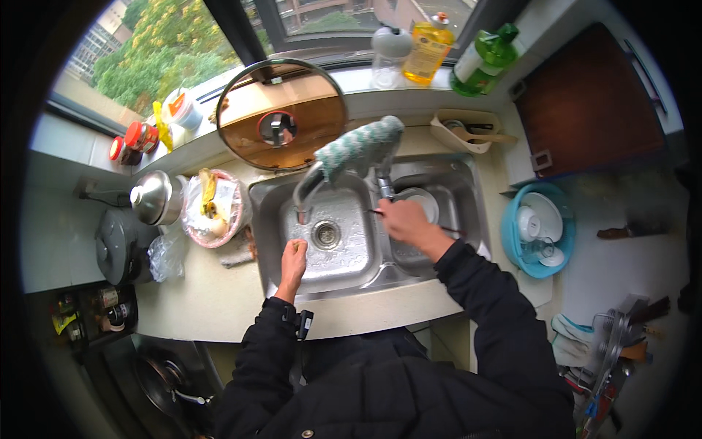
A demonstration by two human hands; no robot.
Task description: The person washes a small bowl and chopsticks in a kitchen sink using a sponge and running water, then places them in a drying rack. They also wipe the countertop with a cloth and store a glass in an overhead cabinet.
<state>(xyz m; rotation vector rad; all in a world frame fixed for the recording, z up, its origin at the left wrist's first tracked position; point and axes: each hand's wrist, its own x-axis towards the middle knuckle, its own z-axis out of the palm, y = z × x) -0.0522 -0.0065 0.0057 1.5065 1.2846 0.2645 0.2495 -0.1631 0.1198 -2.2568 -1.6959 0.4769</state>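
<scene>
My right hand (405,220) is closed over the right basin of a double steel sink (351,280), around a thin dark utensil (454,231) whose ends stick out on both sides. It may be chopsticks. Below that hand a white plate (423,202) lies in the right basin. My left hand (293,264) is over the near left part of the left basin, its fingers curled; whether it holds something small is unclear. The faucet spout (308,186) reaches over the left basin, with a green and white knitted cloth (359,145) draped over the faucet.
A lined bin (241,219) with a banana peel stands left of the sink, a grey scouring pad (237,253) beside it. A round glass lid (282,114) leans at the window. A blue basin (511,236) of dishes is at right; bottles (428,52) line the sill.
</scene>
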